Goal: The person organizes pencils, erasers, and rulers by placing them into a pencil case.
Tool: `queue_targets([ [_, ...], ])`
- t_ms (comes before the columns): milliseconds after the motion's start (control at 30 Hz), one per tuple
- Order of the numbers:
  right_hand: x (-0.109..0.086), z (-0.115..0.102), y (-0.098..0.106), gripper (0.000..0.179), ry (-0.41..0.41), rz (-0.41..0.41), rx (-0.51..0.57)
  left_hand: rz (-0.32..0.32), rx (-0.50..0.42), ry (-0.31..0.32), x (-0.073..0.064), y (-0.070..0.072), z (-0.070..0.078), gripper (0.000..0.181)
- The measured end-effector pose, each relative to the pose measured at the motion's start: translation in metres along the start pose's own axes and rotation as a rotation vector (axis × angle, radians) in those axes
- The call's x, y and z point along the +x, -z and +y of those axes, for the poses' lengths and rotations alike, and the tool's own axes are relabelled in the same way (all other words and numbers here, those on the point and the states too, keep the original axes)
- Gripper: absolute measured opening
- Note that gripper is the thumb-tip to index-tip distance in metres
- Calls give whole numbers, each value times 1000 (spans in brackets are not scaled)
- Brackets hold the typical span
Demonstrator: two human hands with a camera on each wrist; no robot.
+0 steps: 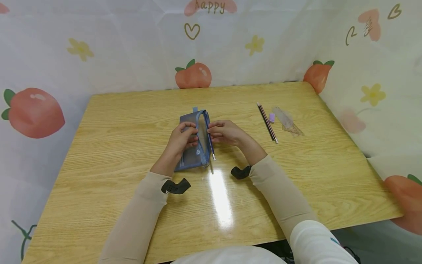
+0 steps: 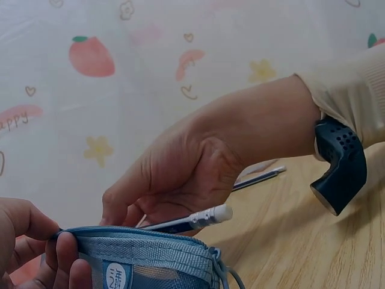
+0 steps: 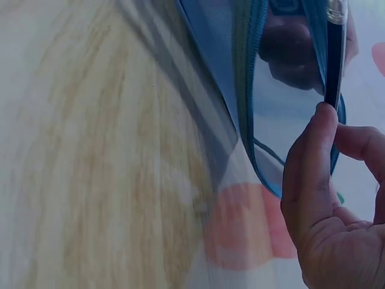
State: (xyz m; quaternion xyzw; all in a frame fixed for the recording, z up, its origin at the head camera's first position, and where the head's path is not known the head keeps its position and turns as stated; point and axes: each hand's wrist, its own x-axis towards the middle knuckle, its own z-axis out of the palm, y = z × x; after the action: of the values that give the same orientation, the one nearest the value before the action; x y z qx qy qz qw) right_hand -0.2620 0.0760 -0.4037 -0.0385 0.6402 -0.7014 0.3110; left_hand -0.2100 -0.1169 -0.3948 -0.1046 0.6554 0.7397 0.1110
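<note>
A blue mesh zip pencil case (image 1: pixel 190 158) stands tilted on the table, its zipped mouth gaping open toward the right. My left hand (image 1: pixel 180 138) pinches the near edge of that mouth between thumb and fingers. Between the thumb and fingers of my right hand (image 1: pixel 229 132) is a dark pencil (image 3: pixel 335 66) with a white eraser end and silver band. The pencil lies along the right side of the case's opening, its eraser end (image 2: pixel 221 213) pointing toward the front edge of the table. A zip pull (image 2: pixel 218 259) hangs at the case's near corner.
To the right lie dark pencils (image 1: pixel 267 123), a small purple eraser (image 1: pixel 271 117), a clear ruler (image 1: pixel 282 116) and a clear set square (image 1: pixel 293 129). A fruit-patterned cloth (image 1: pixel 132 44) borders the wooden table (image 1: pixel 125 146). Black wrist devices (image 1: pixel 176 186) sit on both sleeves.
</note>
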Motion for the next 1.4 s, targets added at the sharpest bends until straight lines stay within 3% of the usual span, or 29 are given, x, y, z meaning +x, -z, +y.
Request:
queue_targets([
  [400,8,4,-13,19,-2,59,32,-1,13,-6,0,-1,0,13],
  [900,9,6,-20,18,30,80,82,-11,25,-5,-1,-2,0,12],
  [1133,8,6,-21,14,45,65,55,-6,23,-12,-2,-1,1,11],
  [1400,4,6,-15,29,63,83,-3,-16,20,-20,-2,0,2,12],
])
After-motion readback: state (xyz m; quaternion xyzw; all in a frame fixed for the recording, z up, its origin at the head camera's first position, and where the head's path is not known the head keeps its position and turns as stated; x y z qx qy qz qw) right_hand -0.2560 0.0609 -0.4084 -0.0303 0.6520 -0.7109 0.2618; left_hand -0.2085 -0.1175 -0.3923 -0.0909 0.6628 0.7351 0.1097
